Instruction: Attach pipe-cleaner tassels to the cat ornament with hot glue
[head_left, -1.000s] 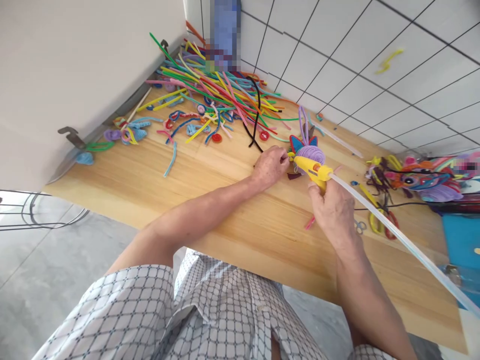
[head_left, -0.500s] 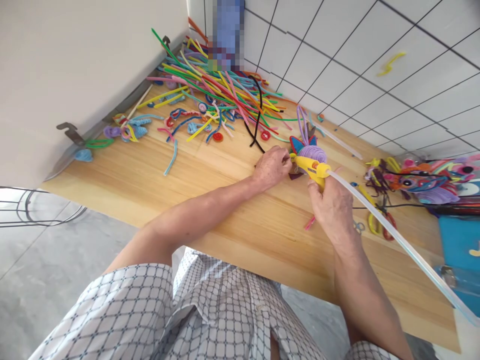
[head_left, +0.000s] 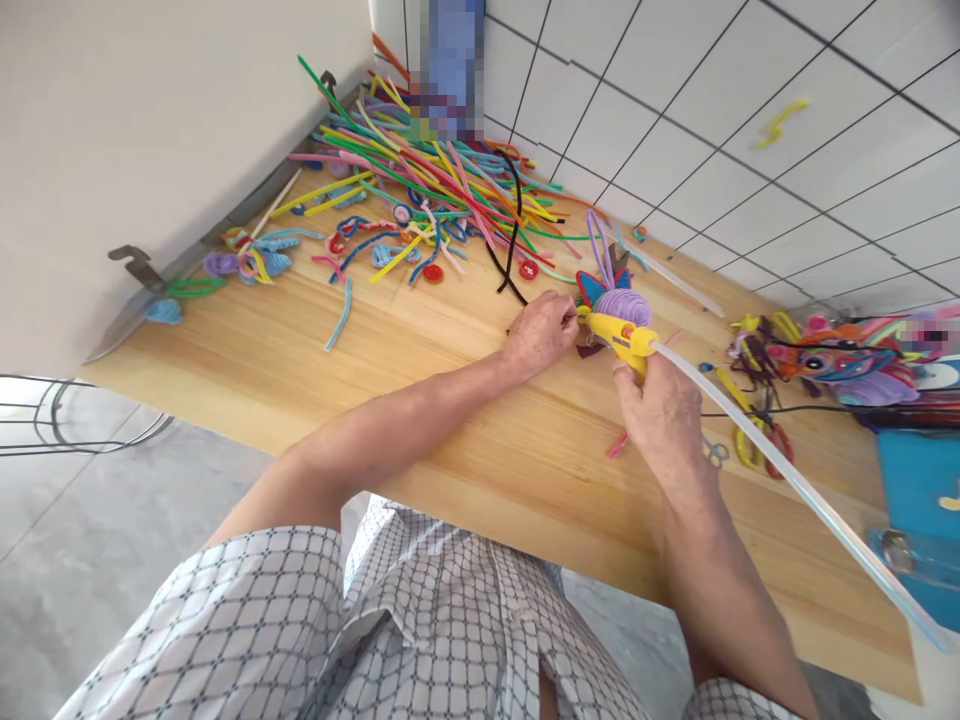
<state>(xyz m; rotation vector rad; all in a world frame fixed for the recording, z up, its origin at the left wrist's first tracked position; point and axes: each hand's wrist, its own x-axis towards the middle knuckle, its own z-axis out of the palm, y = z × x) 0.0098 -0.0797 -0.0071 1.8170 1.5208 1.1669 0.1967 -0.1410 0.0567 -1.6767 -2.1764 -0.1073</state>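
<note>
My right hand (head_left: 666, 405) is wrapped around a yellow glue gun (head_left: 619, 334). A long clear glue stick (head_left: 780, 462) runs out of its back end, down to the right. My left hand (head_left: 540, 328) is closed in front of the nozzle, its fingertips pinched together; whatever they hold is hidden or too small to name. Just behind the gun lies a coiled purple pipe-cleaner piece (head_left: 622, 305), beside a blue shape with red edging (head_left: 590, 288) and upright purple loops (head_left: 598, 245). A dark brown scrap (head_left: 591, 350) sits under the nozzle.
A heap of coloured pipe cleaners (head_left: 442, 180) covers the back left, with red buttons (head_left: 529, 270) at its front. Scissors (head_left: 750, 440) and a pile of colourful craft pieces (head_left: 840, 360) lie to the right. A tiled wall (head_left: 675, 120) closes off the back of the wooden table (head_left: 480, 470).
Both hands and the glue gun hold nearly the same position. Only the camera view has shifted very slightly.
</note>
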